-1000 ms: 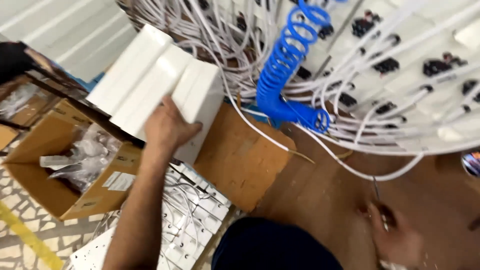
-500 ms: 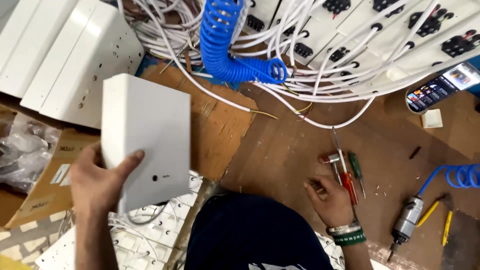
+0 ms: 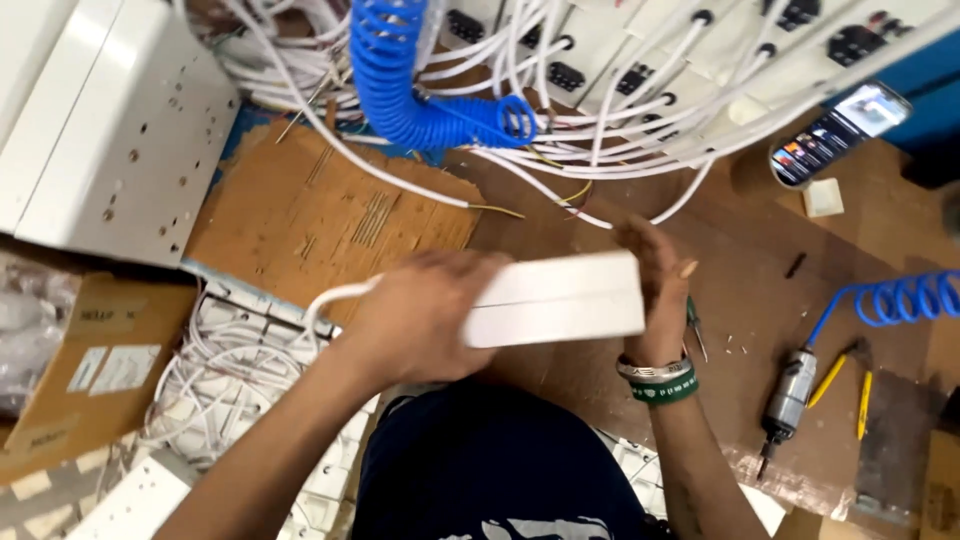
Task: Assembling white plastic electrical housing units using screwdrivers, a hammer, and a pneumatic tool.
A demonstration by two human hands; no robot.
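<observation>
I hold a flat white plastic box [image 3: 560, 298] edge-on in front of my chest, above the brown workbench [image 3: 740, 250]. My left hand [image 3: 425, 315] grips its left end, fingers wrapped over the top. My right hand [image 3: 655, 290] presses flat against its right end; that wrist wears a silver bangle and a green band. A white cord [image 3: 335, 295] loops out from under my left hand.
A blue coiled air hose [image 3: 410, 90] hangs over a tangle of white cables and white socket boards [image 3: 620, 70] at the back. A phone [image 3: 838, 130] lies right. A pneumatic screwdriver [image 3: 785, 400] and yellow tools lie right. White boxes [image 3: 100, 130] and a cardboard carton [image 3: 90, 370] stand left.
My left hand brought the white box from the left stack to the middle and turned it edge-on. My right hand left the tools on the bench and came up against its right end.
</observation>
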